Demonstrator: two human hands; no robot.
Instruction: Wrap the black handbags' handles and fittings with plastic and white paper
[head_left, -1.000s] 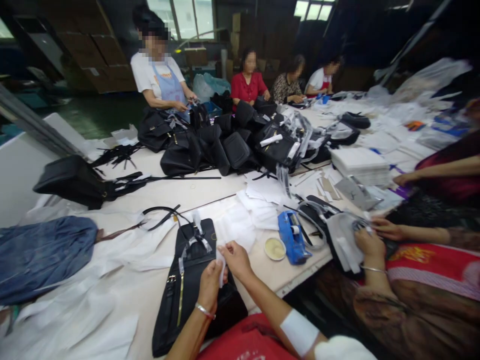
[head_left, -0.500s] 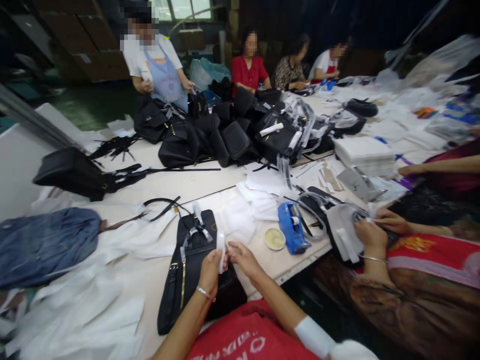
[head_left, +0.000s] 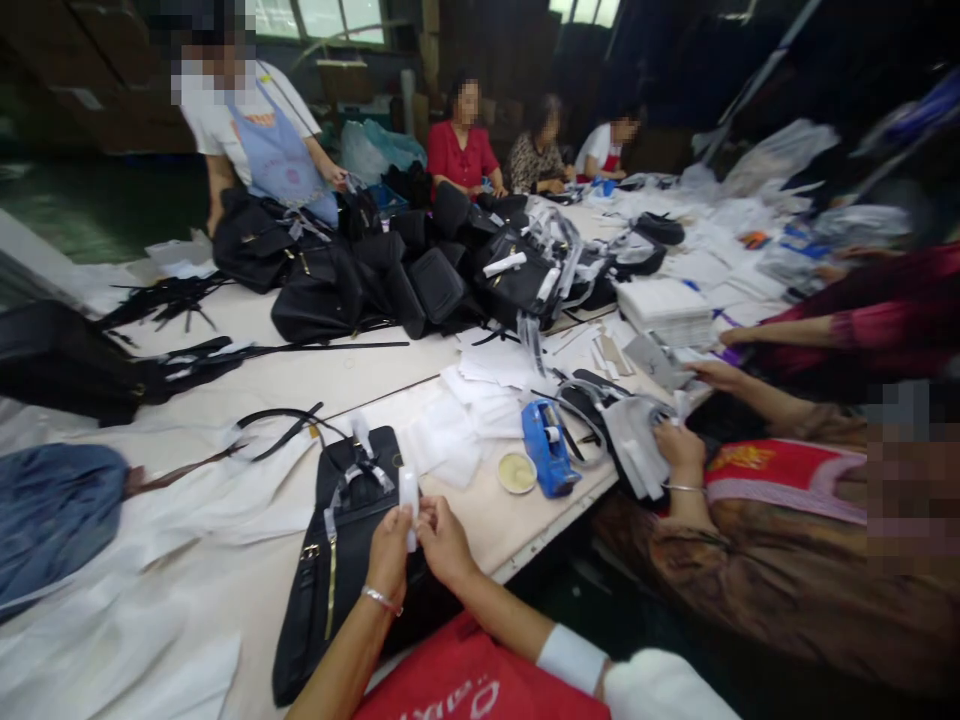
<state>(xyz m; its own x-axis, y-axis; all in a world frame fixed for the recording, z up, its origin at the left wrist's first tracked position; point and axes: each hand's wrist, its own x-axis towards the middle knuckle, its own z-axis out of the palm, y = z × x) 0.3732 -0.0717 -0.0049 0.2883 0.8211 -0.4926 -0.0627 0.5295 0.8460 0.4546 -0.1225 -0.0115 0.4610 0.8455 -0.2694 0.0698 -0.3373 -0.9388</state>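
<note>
A black backpack [head_left: 337, 560] with gold zips lies on the table right in front of me, its upper fittings wrapped in clear film. Over its right side my left hand [head_left: 390, 550] grips a narrow white wrapping strip [head_left: 409, 492], which stands roughly upright. What lies inside the strip, if anything, is hidden. My right hand [head_left: 444, 540] is closed at the strip's right edge, fingertips pinched against it close to the left fingers. The lower right of the backpack is hidden by my hands and arms.
A blue tape dispenser [head_left: 547, 450] and a round tub [head_left: 517, 473] stand right of the backpack. White sheets [head_left: 450, 430] lie behind it. Black bags [head_left: 420, 280] are heaped at the back. A co-worker's hand [head_left: 681, 445] works at the right; other people sit or stand across the table.
My right hand has closed in on the white strip, its fingertips now pinched at the edge. The view has swung right, so the table's contents appear further left.
</note>
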